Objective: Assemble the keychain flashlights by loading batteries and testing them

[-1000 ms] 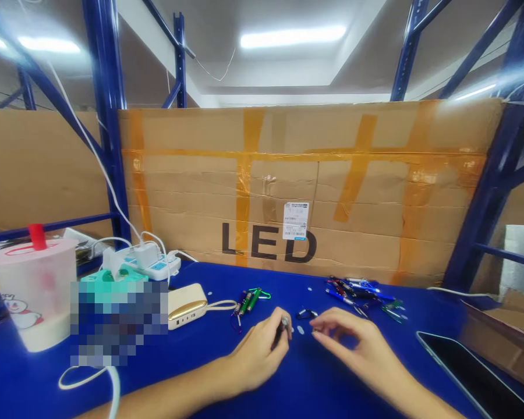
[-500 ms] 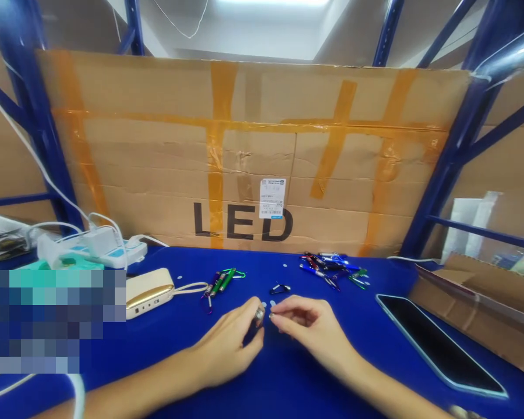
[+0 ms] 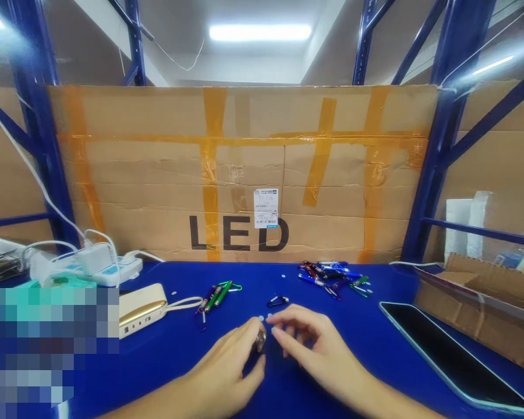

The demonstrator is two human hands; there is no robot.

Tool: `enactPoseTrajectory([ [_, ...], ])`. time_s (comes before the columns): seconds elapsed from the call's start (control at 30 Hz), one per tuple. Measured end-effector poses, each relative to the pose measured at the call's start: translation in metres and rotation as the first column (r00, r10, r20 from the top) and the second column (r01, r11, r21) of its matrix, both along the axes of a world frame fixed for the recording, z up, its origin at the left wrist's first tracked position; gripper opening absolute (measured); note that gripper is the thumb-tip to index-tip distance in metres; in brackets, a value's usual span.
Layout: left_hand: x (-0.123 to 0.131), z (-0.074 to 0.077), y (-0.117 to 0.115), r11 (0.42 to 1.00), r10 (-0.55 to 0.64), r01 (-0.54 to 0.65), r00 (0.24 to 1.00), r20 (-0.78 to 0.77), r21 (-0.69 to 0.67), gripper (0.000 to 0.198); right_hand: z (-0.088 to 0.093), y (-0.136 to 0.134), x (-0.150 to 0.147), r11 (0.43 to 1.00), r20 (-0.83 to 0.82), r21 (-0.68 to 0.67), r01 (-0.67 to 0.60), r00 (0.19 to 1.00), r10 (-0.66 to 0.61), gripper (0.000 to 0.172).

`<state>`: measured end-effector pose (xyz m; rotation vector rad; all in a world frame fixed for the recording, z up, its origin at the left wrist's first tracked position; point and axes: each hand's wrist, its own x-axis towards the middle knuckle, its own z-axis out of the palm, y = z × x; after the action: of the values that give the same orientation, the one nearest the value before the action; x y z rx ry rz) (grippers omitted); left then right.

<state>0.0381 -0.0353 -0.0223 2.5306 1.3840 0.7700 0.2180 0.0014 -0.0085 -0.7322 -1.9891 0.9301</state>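
My left hand (image 3: 233, 361) is closed around a small dark piece with a shiny metal end (image 3: 261, 338), most of it hidden by the fingers. Close to that end is my right hand (image 3: 310, 343), its thumb and index fingertips slightly apart and nothing visible between them. Small pale discs (image 3: 269, 316) lie on the blue table just beyond the fingertips. Farther back is a small black carabiner clip (image 3: 278, 300). To the left lie a few slim green and dark metal tubes with clips (image 3: 218, 295).
A pile of coloured tubes with clips (image 3: 332, 274) lies at the back right. On the right are a phone (image 3: 454, 355) and an open cardboard box (image 3: 475, 308). A cream-and-gold power bank (image 3: 144, 308) and a power strip (image 3: 126, 269) with cables sit left. A large carton (image 3: 157, 186) stands behind.
The right thumb and index finger have parted from a pinch. My left hand still holds the metal-ended piece. The view has tilted up a little.
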Motion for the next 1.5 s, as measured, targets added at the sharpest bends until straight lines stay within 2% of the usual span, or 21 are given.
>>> enactPoseTrajectory([
  [0.07,0.000,0.000,0.001,1.000,-0.013,0.012,0.999,0.033,0.003,0.005,0.001,-0.001,0.004,0.980,0.056,0.199,-0.007,0.998,-0.004,0.024],
  [0.13,0.000,0.000,0.001,1.000,-0.024,0.025,0.998,0.052,-0.014,0.005,0.002,-0.001,0.007,0.952,0.134,0.298,-0.076,0.990,0.037,0.024],
  [0.27,0.001,-0.001,0.002,0.997,-0.013,0.017,0.998,0.059,-0.078,0.003,0.002,-0.005,0.008,0.946,0.258,0.292,-0.143,0.964,0.066,0.029],
  [0.4,0.000,-0.001,0.005,0.991,0.022,-0.003,0.990,0.141,-0.134,0.003,0.006,-0.003,0.008,0.957,0.258,0.267,-0.117,0.965,0.046,0.030],
  [0.47,0.000,0.001,0.008,0.983,0.058,-0.016,0.973,0.223,-0.185,0.007,0.008,0.006,0.013,0.956,0.256,0.292,-0.040,0.966,-0.038,0.030],
  [0.57,0.000,0.007,0.011,0.968,0.107,-0.013,0.925,0.365,-0.250,0.013,0.009,0.028,0.025,0.916,0.309,0.381,0.125,0.917,-0.253,0.030],
  [0.67,-0.001,0.008,0.015,0.962,0.131,0.011,0.859,0.496,-0.272,0.016,0.002,0.047,0.036,0.884,0.391,0.445,0.141,0.858,-0.333,0.038],
  [0.8,-0.003,0.005,0.019,0.957,0.132,0.056,0.790,0.599,-0.284,0.015,-0.007,0.055,0.038,0.925,0.570,0.380,-0.009,0.790,-0.226,0.039],
  [0.97,-0.002,0.005,0.018,0.953,0.126,0.079,0.774,0.620,-0.292,0.014,-0.007,0.050,0.033,0.919,0.543,0.394,-0.018,0.811,-0.217,0.031],
  [1.03,-0.001,0.005,0.018,0.952,0.137,0.070,0.772,0.621,-0.297,0.015,-0.005,0.049,0.032,0.921,0.525,0.389,-0.016,0.825,-0.207,0.036],
  [1.13,0.000,0.005,0.018,0.951,0.142,0.070,0.768,0.625,-0.302,0.015,-0.004,0.049,0.031,0.945,0.565,0.323,-0.051,0.811,-0.149,0.054],
  [1.23,-0.001,0.005,0.019,0.947,0.143,0.078,0.767,0.625,-0.312,0.014,-0.004,0.051,0.030,0.955,0.602,0.278,-0.103,0.793,-0.090,0.058],
  [1.33,-0.001,0.005,0.019,0.942,0.154,0.078,0.763,0.628,-0.326,0.013,-0.008,0.053,0.028,0.940,0.544,0.325,-0.107,0.834,-0.093,0.045],
  [1.5,-0.001,0.005,0.020,0.945,0.169,0.054,0.762,0.625,-0.322,0.013,-0.015,0.060,0.026,0.944,0.402,0.330,0.012,0.903,-0.151,0.020],
])
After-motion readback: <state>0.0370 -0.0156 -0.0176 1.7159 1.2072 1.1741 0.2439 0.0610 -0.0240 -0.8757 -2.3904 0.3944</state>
